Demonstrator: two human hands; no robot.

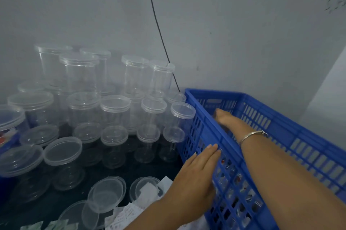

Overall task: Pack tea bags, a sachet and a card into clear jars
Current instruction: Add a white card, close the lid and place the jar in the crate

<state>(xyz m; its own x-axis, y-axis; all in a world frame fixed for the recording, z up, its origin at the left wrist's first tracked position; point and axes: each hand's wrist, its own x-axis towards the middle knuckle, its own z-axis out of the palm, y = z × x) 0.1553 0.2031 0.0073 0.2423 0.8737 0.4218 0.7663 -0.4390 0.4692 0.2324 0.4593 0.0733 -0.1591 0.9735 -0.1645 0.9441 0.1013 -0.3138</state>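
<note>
Left hand, fingers straight, is pressing the crate; right hand is reaching inside, fingers hidden; jars, probably light and slippery, suit gripping round the wall.

Nothing really readable here tbh, the print on the paper slips and the wall scribble are both too blurry.
</note>
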